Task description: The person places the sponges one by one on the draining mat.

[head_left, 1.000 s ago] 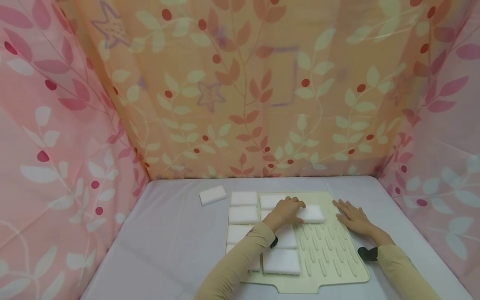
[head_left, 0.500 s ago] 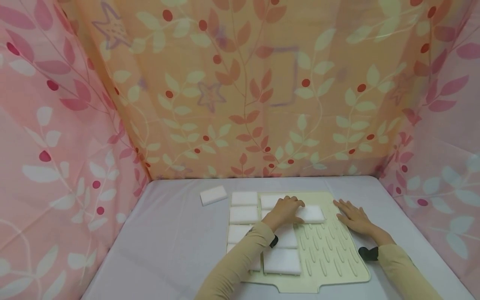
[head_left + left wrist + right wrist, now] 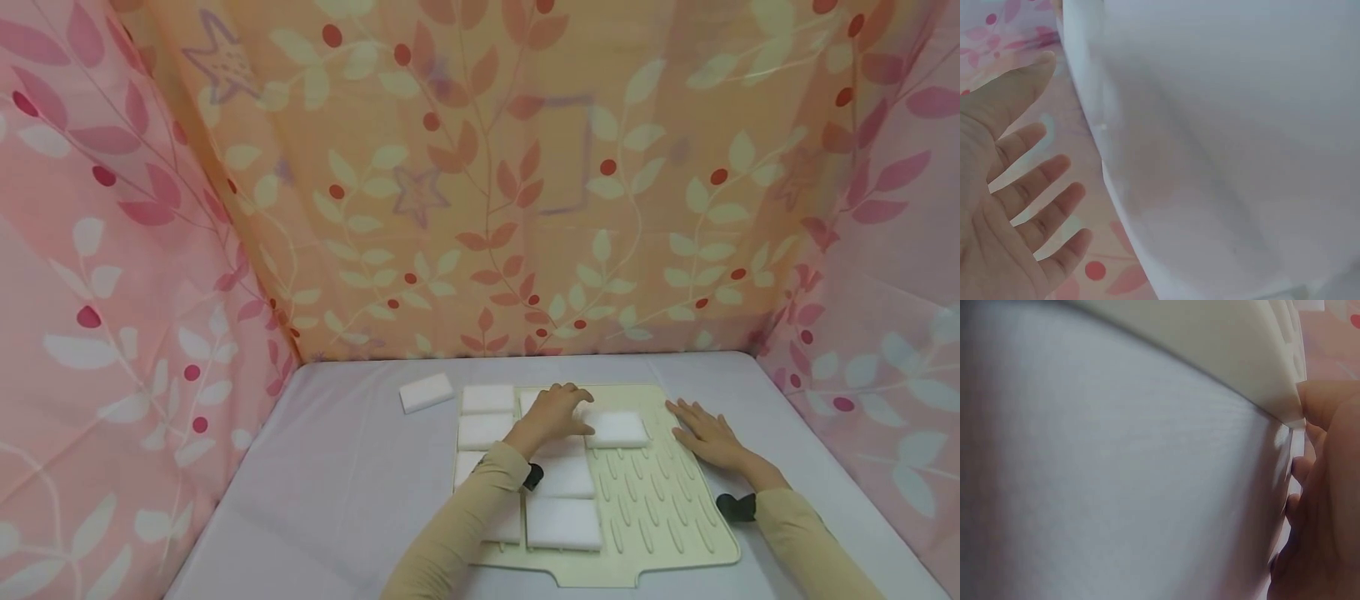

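Soft, even, warm light fills the head view with faint shadows; both wrist views are close, blurred and dim toward nine o'clock.

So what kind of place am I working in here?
Probably a makeshift tabletop booth, not a real kitchen: leaf-print curtains enclose three sides, a pale cloth covers the table, and a cream ridged mat holds white sponge blocks.
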Demonstrator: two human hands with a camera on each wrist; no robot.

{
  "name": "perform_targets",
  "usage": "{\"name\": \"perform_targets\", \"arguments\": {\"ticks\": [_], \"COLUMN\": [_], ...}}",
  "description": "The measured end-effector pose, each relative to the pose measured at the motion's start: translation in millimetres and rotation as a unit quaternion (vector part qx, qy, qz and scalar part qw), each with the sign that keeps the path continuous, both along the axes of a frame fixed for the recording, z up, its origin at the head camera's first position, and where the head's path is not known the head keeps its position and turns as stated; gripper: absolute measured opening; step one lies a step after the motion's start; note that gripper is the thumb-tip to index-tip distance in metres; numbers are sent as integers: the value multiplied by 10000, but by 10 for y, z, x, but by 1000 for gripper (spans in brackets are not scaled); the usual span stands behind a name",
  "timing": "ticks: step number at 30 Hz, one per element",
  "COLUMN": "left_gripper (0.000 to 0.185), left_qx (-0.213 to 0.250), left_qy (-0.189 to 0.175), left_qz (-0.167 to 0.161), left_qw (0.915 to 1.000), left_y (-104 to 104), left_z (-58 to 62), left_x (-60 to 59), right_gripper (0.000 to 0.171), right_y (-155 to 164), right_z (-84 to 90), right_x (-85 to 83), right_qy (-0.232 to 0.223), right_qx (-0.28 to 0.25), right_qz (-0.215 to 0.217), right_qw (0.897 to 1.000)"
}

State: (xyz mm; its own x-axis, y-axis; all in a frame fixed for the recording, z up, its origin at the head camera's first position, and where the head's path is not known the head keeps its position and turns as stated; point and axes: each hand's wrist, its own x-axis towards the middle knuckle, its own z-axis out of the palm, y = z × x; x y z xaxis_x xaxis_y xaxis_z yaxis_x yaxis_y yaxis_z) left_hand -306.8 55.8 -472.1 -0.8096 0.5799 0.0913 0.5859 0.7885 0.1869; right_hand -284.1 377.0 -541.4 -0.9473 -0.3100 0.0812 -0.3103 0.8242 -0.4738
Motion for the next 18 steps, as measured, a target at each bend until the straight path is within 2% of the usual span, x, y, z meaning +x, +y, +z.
{"name": "perform_targets", "arguments": {"ticks": [11,18], "left_gripper": [51,49], "left_qx": [486,596], "left_qy": [-87,9], "left_qz": [70,186], "left_qw": [9988,9980], "left_y": [-369,-584], "left_z": [-21,-20], "left_x": [-61,-145], "right_gripper": [57,57], "right_y": [5,-11], "right_z": [-19,-11], "right_x": [3,5], "right_qy": [-46,-25], "right_qx": [-16,-19], "right_qz": [-4,-4], "right_qw": [10000,10000]}}
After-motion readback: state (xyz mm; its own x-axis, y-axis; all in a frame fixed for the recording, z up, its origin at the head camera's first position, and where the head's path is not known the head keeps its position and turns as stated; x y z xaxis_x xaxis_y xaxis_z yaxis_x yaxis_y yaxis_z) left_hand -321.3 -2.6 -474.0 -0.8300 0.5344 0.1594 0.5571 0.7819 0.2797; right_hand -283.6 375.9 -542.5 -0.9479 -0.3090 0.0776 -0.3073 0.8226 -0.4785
